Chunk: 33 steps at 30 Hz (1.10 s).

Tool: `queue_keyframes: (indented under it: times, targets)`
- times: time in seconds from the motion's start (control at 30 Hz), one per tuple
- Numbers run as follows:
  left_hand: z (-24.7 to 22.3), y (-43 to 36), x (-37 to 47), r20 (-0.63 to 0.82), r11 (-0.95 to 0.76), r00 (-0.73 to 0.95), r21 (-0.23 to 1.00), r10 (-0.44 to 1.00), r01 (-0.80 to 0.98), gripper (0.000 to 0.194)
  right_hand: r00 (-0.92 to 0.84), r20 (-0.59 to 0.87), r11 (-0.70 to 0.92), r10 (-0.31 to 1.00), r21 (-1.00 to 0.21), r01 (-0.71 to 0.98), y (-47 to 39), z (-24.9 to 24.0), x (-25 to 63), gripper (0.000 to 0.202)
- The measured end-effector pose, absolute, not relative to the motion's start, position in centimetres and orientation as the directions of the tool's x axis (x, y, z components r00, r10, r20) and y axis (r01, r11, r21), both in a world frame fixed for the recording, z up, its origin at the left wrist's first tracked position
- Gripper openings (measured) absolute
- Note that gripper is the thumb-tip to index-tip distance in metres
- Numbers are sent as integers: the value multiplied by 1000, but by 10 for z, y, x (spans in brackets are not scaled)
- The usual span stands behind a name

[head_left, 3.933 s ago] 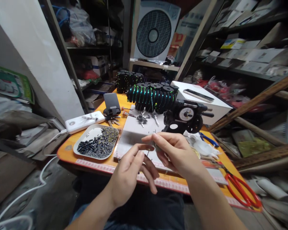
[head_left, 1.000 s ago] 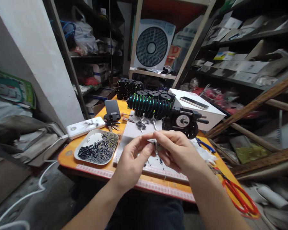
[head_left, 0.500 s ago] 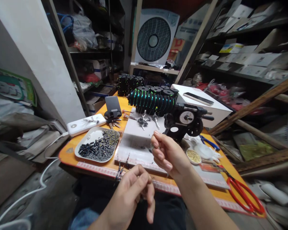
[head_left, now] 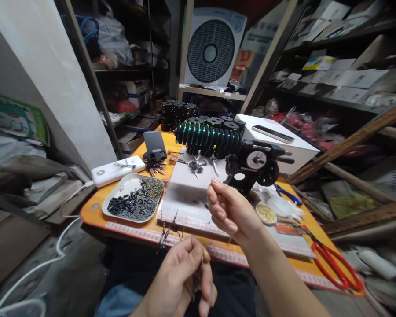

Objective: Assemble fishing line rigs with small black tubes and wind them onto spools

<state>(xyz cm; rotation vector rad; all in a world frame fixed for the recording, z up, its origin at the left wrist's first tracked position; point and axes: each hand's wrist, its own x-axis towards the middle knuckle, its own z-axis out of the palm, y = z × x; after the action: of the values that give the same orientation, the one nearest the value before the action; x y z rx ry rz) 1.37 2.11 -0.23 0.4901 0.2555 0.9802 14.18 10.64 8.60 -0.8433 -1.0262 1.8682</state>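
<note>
Two hands, head view: left hand (head_left: 185,273) and right hand (head_left: 229,211), bare and well apart.
Left hand: on the near side of the white board (head_left: 189,189), thumb and fingers pinching a thin piece (head_left: 196,284).
Thin piece: dark with an orange bit, below the white board's near edge, partly hidden by the fingers.
Right hand: above the white board's right part, fingers curled, thumb close to the index finger; cannot tell whether it grips anything.
Dark strands (head_left: 165,237): at the white board's near left corner.
Tray (head_left: 110,193): just left of the white board, holding many small dark pieces.
Silvery clusters (head_left: 197,167): on the white board's far part.
Dial mechanism (head_left: 256,159): at the white board's far right, with black discs (head_left: 207,138) behind the board.
Gold-filled dish (head_left: 266,214): right of the white board.
Red-handled scissors (head_left: 338,268): farther right of the white board.
Fan (head_left: 211,50): well beyond the white board.
</note>
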Motion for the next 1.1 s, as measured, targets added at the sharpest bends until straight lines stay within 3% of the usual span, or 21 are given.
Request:
queue_keyframes:
  times: [0.17, 0.33, 0.47, 0.57, 0.8, 0.93, 1.0, 1.1]
  targets:
    - [-1, 22, 9, -3, 450, 527, 525, 850, -723, 26, -374, -116, -189, 920, -968, -163, 104, 86, 145, 40]
    - [11, 28, 1, -102, 348, 405, 722, 909, -599, 18, -107, 136, 143, 985, -988, 60, 108, 89, 154, 34]
    - [7, 26, -6, -116, 245, 296, 860, 948, -448, 45, -65, 264, 272, 962, -944, 188, 124, 96, 151, 32]
    - [-2, 21, -11, -68, 131, 188, 929, 980, -346, 59, -102, 267, 283, 958, -933, 220, 143, 98, 144, 31]
    - [1, 6, -33, -1, 4, -18, 991, 1000, 132, 70, -172, 192, 220, 966, -961, 165, 157, 93, 140, 34]
    - [20, 11, -35, 68, -64, -83, 997, 994, 53, 46, -166, 168, 187, 972, -977, 103, 133, 96, 152, 34]
    - [31, 20, -32, 200, -197, -112, 980, 973, 40, 29, -198, 136, 152, 971, -986, 73, 120, 99, 157, 34]
    - [45, 38, -22, 386, -382, -7, 915, 922, 133, 28, -255, 72, 84, 964, -996, 34, 103, 104, 163, 35]
